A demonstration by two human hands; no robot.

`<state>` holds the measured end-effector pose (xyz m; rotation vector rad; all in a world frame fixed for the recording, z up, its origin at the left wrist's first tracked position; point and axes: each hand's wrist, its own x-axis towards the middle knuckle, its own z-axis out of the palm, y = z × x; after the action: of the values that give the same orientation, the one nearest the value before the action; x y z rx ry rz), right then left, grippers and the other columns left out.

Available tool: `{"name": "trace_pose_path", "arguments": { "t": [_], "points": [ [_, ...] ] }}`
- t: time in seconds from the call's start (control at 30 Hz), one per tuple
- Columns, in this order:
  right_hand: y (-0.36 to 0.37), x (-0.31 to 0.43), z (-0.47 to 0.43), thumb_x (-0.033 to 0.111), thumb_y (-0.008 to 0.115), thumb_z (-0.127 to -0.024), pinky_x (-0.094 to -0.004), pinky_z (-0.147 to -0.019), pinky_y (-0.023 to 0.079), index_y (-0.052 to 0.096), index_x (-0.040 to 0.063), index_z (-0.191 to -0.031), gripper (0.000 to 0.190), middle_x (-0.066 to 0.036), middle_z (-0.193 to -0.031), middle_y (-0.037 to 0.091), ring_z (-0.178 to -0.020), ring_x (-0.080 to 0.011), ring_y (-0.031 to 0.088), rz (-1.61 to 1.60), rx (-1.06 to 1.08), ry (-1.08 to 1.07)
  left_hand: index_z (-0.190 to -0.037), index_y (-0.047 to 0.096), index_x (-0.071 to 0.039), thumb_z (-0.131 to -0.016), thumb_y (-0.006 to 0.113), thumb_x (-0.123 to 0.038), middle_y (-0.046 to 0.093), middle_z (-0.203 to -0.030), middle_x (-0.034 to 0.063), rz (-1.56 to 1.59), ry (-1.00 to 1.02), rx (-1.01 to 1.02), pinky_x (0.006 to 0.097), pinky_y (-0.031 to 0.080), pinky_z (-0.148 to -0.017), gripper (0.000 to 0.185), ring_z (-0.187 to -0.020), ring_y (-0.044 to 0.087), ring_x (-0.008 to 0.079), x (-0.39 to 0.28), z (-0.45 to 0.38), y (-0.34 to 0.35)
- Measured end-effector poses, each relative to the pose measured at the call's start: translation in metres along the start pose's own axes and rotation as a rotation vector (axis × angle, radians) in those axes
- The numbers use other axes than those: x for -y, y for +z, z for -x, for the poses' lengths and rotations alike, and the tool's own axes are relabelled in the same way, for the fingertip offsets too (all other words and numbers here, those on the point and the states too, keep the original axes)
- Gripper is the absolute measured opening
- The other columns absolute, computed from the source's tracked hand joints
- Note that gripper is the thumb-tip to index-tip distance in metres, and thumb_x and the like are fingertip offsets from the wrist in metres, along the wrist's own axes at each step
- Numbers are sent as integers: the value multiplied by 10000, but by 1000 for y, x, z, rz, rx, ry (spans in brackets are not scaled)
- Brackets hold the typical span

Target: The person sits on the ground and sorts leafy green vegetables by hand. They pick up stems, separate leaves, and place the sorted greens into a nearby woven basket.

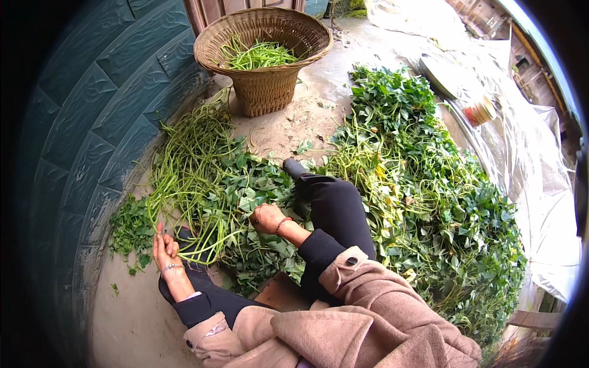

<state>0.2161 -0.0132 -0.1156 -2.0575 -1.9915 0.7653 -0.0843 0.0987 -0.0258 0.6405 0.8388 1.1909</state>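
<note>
My left hand (166,253), with a silver bracelet at the wrist, holds several long thin green stems (202,248) that stretch out over my knee. My right hand (267,218), wearing a red bracelet, is curled above a heap of cut green leaves (262,181); whether its fingers grip anything is hidden. A pile of stripped green stems (191,152) lies beyond my left hand. Beyond both hands, a flared wicker basket (264,92) stands upright with more green stems (260,56) inside.
A long mound of leafy vines (437,202) spreads to the right of my leg. Past it lie plastic sheeting (524,156), a round pan-like object (439,76) and a tin can (479,112). A tiled wall (106,101) curves along the left, with a small leaf pile (131,223) beside it.
</note>
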Motion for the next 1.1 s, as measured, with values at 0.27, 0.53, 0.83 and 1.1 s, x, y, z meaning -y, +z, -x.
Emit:
{"name": "trace_pose_path", "arguments": {
  "t": [0.27,0.53,0.83,1.1],
  "points": [
    [-4,14,6,239,615,-744,-484,-775,450,689,239,-953,222,-45,-1028,548,-1051,-286,485,-76,170,-43,-1357,387,28,-989,464,-191,437,-726,-7,-6,37,-2,193,241,-400,436,-481,310,30,-1,3,-2],
    [-12,9,8,278,591,-814,-475,-771,462,692,209,-896,148,-69,-861,647,-905,-294,593,-16,63,-9,-1365,375,21,-990,453,-178,425,-721,-6,-4,23,-24,183,255,-373,432,-470,317,35,-2,-2,-10],
    [-25,9,9,136,554,-739,-465,-713,421,630,93,-763,90,-93,-785,637,-840,-280,610,46,-253,-57,-1327,413,42,-978,474,-159,450,-714,2,35,29,16,179,247,-396,407,-488,317,33,-3,4,-3],
    [-23,-25,-7,182,521,-798,-475,-749,486,646,55,-913,213,-196,-907,644,-883,-379,615,-516,-383,557,-1342,399,31,-988,456,-180,406,-694,-13,16,27,0,181,228,-405,416,-474,295,27,-12,7,-1]
  ]
}}
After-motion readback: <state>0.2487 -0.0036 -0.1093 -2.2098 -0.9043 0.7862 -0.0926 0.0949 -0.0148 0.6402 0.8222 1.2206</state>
